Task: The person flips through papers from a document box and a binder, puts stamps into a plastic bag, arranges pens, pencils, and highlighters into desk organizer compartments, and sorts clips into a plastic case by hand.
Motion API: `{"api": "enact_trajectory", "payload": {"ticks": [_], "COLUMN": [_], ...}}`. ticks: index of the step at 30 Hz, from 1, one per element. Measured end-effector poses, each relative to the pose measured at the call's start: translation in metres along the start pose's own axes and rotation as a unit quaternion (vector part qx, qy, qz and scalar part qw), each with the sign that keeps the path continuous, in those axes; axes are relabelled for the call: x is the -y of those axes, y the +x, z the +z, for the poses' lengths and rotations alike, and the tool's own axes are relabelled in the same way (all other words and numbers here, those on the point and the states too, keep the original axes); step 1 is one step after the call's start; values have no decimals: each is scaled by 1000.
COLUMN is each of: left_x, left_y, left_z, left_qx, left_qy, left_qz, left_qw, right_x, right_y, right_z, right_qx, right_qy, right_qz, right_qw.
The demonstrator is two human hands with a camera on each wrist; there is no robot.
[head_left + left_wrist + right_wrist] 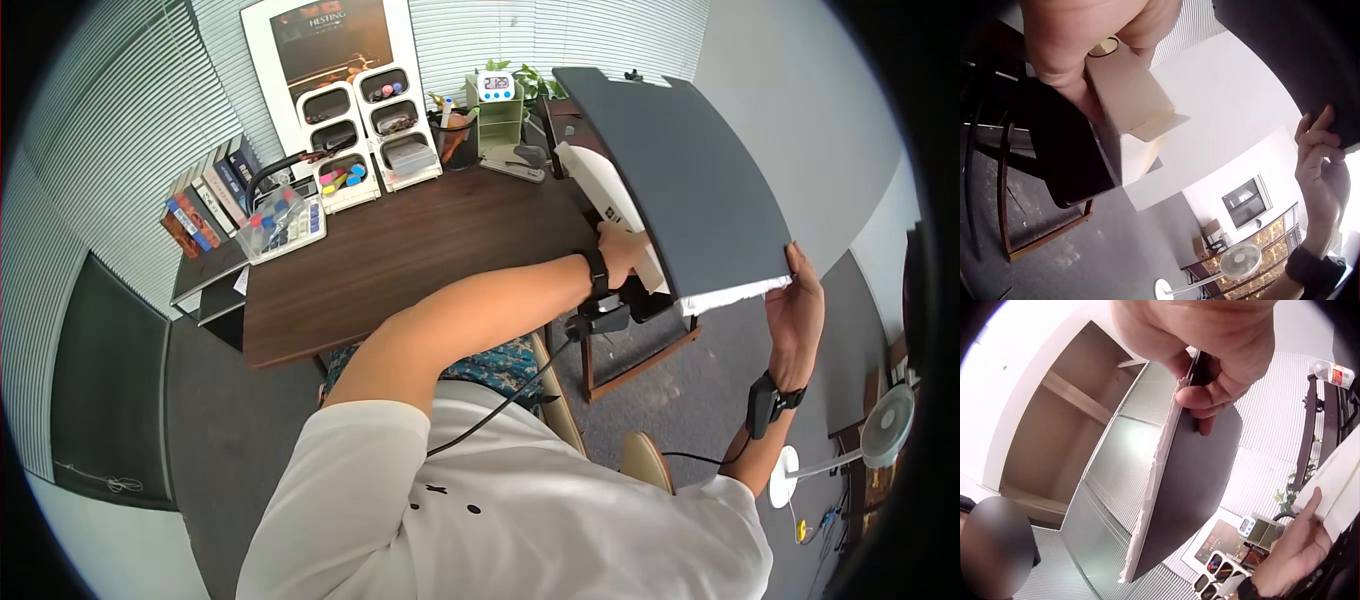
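Note:
My left hand (622,252) grips a long white cardboard box (592,182) near its close end, over the desk's right side. In the left wrist view, fingers and thumb lie on both sides of the box (1129,90), and its end flap (1157,127) stands out. My right hand (797,305) holds up a large dark grey sheet (690,170) by its near right corner. This sheet bows, sloping over the box, and has a ragged white edge (735,295). In the right wrist view, thumb and fingers pinch the edge of the sheet (1200,475).
A brown desk (440,260) bears a white organizer (370,135), a digital clock (495,86), a stapler (512,170) and a keyboard (295,235). Books (210,195) stand at left. A dark low stand (640,365) is beside the chair (645,460); a white fan (885,425) stands at right.

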State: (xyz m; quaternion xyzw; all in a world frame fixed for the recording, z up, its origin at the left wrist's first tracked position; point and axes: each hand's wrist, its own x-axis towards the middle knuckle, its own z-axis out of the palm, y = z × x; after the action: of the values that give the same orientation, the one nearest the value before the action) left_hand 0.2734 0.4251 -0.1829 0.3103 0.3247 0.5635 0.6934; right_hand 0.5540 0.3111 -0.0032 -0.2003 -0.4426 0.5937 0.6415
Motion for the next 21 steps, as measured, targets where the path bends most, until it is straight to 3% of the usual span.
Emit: {"api": "enact_trajectory", "payload": {"ticks": [1,2,3,8,10,11,15,17,18,21], "left_x": [12,62,52,-2,-26,-40,-130,-163,-184,-229], "left_y": [24,96,84,-17,-60,-85,-221,-275,-301,-380], "left_z": [-12,-53,-50,-24,-15,-16,-45,-39,-48,-115], "left_qx": [128,260,256,174,136,118,47,12,-53,-150], "left_qy": [24,334,335,294,273,262,228,216,208,208], "left_qz": [-1,234,237,189,168,155,81,34,33,40], "left_qw": [991,875,875,921,937,945,969,976,976,966], "right_x": [-4,-7,-11,-15,-17,-15,-22,-32,-41,-59], "right_y": [-2,-4,-6,-10,-17,-21,-44,-56,-64,-86], "right_z": [-6,-9,-4,6,19,24,55,78,87,111], "right_qx": [28,57,7,61,4,40,61,132,121,130], "right_qy": [-7,-14,-31,-9,-9,-6,0,-9,2,-22], "right_qz": [9,17,13,38,34,49,90,147,150,258], "right_qw": [1000,998,999,997,999,998,994,980,981,957]}}
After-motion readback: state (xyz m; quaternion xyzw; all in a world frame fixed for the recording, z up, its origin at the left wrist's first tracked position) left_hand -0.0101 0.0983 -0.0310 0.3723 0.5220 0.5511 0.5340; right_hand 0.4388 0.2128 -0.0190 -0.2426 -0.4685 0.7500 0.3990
